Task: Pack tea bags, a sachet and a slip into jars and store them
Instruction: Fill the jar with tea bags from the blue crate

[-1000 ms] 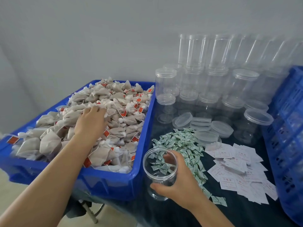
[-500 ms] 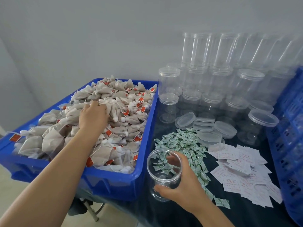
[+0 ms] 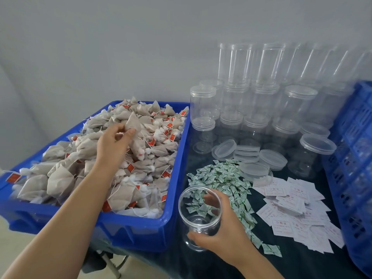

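Observation:
A blue bin [image 3: 141,228] on the left is heaped with grey-brown tea bags with red tags. My left hand [image 3: 113,144] is over the heap and pinches one tea bag [image 3: 133,122] between thumb and fingers, lifted a little above the others. My right hand [image 3: 219,230] grips an open, empty clear jar [image 3: 199,210] standing near the table's front edge, just right of the bin. A pile of green-and-white sachets [image 3: 221,178] lies behind the jar. White paper slips [image 3: 293,208] are spread to the right.
Several clear lidded jars [image 3: 203,103] stand stacked at the back against the wall. Loose clear lids [image 3: 245,152] lie in front of them. A blue crate [image 3: 354,178] rises along the right edge. The table top is dark.
My left hand has moved up the heap and lifted one tea bag out of it. My right hand and the jar have stayed about where they were.

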Action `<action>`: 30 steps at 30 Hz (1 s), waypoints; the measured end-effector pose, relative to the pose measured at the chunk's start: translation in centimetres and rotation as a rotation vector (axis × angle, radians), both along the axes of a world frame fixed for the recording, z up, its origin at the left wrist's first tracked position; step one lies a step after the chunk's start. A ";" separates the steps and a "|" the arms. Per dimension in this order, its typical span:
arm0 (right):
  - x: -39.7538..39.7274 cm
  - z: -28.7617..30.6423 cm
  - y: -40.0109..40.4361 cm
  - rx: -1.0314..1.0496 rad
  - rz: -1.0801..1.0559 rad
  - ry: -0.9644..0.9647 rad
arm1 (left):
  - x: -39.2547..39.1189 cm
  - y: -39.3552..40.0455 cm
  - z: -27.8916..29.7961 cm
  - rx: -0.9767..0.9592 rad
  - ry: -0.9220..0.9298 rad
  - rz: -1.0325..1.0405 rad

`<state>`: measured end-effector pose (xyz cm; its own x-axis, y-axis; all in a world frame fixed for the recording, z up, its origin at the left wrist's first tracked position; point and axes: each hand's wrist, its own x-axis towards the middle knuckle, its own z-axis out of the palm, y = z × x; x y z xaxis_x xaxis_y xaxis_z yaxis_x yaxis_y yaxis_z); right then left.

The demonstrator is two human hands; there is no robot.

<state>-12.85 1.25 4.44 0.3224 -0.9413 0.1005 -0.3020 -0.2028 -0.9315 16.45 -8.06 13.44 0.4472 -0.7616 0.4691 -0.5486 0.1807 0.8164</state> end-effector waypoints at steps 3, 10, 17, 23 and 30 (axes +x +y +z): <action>0.0 -0.1 -0.1 -0.001 -0.002 0.007 | 0.2 0.4 0.4 0.083 0.181 -0.239; 0.0 -0.2 -0.1 -0.020 -0.003 0.024 | -0.7 -0.1 0.0 0.539 -0.318 -0.415; 0.0 -0.3 -0.1 -0.032 0.001 0.021 | -2.0 1.1 3.4 0.637 -0.566 -0.422; 0.0 -0.4 0.0 -0.049 -0.004 0.009 | -4.6 4.2 7.8 0.525 -0.630 -0.533; 0.2 -0.4 0.0 -0.076 -0.008 -0.030 | -9.5 6.7 7.8 0.550 -0.763 -0.875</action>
<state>-12.66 1.26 4.01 0.3105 -0.9332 0.1808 -0.2765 -0.2706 -0.9221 6.92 -1.36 21.19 -0.5391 -0.8380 -0.0843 -0.7780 0.4571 0.4311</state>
